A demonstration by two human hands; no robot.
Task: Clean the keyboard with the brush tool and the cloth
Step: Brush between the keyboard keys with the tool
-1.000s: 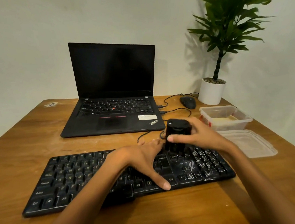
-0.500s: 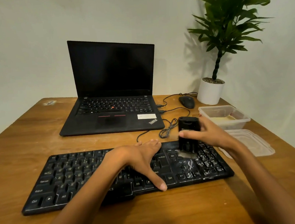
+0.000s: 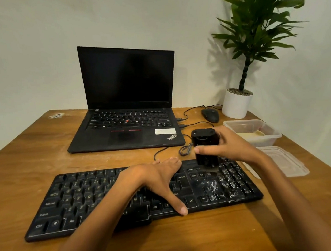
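While the left hand (image 3: 155, 182) lies flat with straight fingers across the middle of the keyboard (image 3: 83, 199), which sits along the near edge of the worktop (image 3: 34, 161), the right hand (image 3: 233, 148) grips the black brush tool (image 3: 206, 148) upright, its lower end on the keys at the keyboard's far right. White residue (image 3: 230, 183) streaks the right-hand keys. Outward strokes could, I judge, flick that dust into the open container (image 3: 268, 139) just beside the right end, or snag the coiled cable (image 3: 184, 149) behind. Pressing hard may drive grit between keys. No cloth is visible.
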